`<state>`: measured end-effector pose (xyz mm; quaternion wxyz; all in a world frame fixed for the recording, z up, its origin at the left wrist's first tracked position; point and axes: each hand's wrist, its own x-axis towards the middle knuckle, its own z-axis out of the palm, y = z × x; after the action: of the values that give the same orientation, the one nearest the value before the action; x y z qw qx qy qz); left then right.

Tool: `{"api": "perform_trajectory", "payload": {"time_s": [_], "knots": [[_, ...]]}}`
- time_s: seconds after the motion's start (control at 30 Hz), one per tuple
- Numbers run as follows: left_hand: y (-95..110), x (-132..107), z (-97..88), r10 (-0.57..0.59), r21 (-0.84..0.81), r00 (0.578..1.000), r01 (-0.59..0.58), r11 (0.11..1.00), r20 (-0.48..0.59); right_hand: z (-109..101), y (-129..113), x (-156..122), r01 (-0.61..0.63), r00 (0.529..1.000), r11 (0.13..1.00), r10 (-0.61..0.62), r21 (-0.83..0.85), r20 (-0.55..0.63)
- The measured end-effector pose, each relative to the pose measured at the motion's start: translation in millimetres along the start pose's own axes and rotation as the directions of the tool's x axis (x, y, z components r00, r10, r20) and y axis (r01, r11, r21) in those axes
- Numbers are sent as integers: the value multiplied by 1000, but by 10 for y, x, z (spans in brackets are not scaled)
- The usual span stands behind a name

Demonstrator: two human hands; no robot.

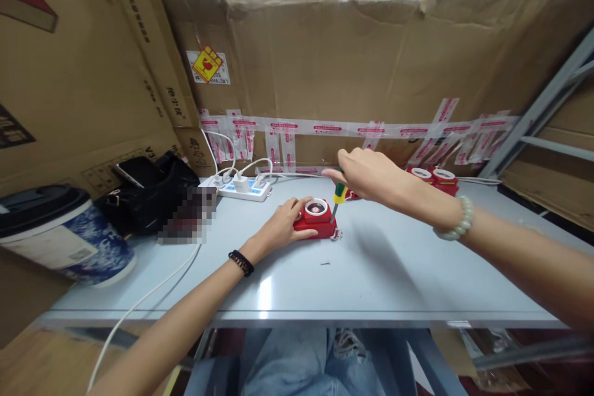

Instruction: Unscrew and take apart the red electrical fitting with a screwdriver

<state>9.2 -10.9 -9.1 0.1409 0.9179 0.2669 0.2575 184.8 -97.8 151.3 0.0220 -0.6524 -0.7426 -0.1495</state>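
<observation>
A small red box (316, 227) with a round, white-rimmed dark window on top rests on the tabletop. My left hand (284, 223) grips it from the left, thumb along the near side and fingers at the far side. Closed around a green and yellow screwdriver (340, 193), my right hand (364, 170) is above the box's right end. The shaft points down, its tip at the box's right top corner; whether it sits in a screw is too small to tell. A small silvery chain (337, 234) lies at that corner. Small screws (325, 263) lie in front of the box.
More red boxes (434, 178) stand at the back right, partly behind my right forearm. A white power strip (241, 187) with plugs and cables is at the back left. Left of it are a black bag (143, 189) and a large paper cup (69, 235). Cardboard (325, 62) walls the back.
</observation>
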Motion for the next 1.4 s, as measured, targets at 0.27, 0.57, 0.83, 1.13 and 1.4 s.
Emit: {"api": "perform_trajectory", "payload": {"time_s": [0.27,0.57,0.83,1.13,1.4], "knots": [[10,-2,-8,-4,12,1000,4,1000,11,-41,107,-38,162,979,947,-190,276,79],[23,-4,-20,-10,5,1000,9,1000,21,64,98,-16,114,993,963,-115,246,-10],[68,-2,-48,-15,-27,1000,16,999,27,20,30,-79,-24,999,989,29,147,-32],[58,1,-44,-18,-37,1000,19,999,24,42,47,-27,190,982,921,-179,341,-63],[49,9,-44,-23,-23,999,24,999,36,81,74,12,138,990,905,-121,402,-68]]}}
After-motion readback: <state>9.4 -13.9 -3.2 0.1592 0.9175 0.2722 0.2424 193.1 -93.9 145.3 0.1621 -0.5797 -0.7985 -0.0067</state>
